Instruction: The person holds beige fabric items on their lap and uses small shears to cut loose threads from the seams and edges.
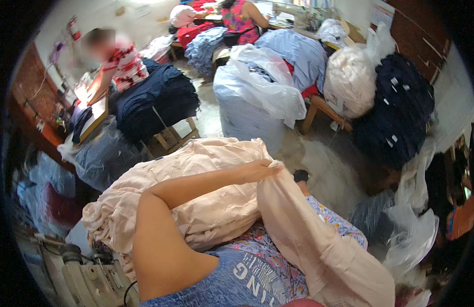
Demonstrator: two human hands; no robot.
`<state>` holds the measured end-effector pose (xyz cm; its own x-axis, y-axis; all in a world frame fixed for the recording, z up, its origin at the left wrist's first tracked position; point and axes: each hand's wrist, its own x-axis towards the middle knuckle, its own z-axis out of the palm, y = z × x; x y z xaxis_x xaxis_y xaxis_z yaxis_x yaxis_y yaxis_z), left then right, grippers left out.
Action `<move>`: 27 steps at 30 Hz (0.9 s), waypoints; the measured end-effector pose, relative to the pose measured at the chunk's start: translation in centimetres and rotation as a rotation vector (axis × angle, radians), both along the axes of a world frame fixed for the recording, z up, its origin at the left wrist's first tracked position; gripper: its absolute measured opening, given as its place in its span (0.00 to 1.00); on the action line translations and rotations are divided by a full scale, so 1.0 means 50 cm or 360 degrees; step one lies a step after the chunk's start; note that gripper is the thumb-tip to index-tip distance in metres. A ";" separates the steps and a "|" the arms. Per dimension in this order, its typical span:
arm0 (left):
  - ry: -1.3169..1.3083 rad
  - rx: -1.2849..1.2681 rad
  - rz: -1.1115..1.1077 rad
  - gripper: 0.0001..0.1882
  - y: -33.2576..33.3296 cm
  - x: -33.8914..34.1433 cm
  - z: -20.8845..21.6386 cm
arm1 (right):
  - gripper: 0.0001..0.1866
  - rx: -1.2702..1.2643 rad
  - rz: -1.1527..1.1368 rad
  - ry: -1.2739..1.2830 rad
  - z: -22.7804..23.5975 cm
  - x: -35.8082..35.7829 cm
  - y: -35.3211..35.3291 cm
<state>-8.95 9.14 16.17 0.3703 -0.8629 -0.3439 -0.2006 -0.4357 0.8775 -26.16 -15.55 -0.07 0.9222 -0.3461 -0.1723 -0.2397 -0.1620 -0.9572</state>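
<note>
My left arm bends across in front of me, and my left hand (265,170) is closed on the edge of a cream cloth piece (308,225). From that grip the cloth hangs over my lap and spreads down toward the lower right. Under my left forearm lies a large heap of crumpled cream fabric (216,199), reaching to the left. I cannot see my right hand. Part of my floral-print trousers (339,220) shows beside the cloth.
A sewing machine (86,279) stands at the lower left. Ahead are a plastic-wrapped light-blue bundle (249,107), dark cloth stacks (157,100) and a large dark bundle (393,112) at right. One person (122,64) works at the left, another (242,20) at the back.
</note>
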 end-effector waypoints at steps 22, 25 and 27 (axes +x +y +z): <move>-0.1259 -0.0811 0.1353 0.32 0.747 0.021 0.442 | 0.17 0.0932 0.0156 -0.0640 0.403 0.100 0.069; -0.0983 -0.0565 0.1080 0.36 0.757 -0.056 0.451 | 0.17 0.0713 0.0313 -0.0114 0.278 0.095 0.090; -0.0920 -0.0044 0.0627 0.34 0.706 -0.066 0.458 | 0.17 0.0416 0.0288 0.0107 0.203 0.075 0.087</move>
<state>-12.26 44.42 39.08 0.7742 -0.6325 0.0228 -0.4702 -0.5508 0.6896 -22.39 -11.23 10.10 0.9483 -0.1135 -0.2965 -0.2937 0.0412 -0.9550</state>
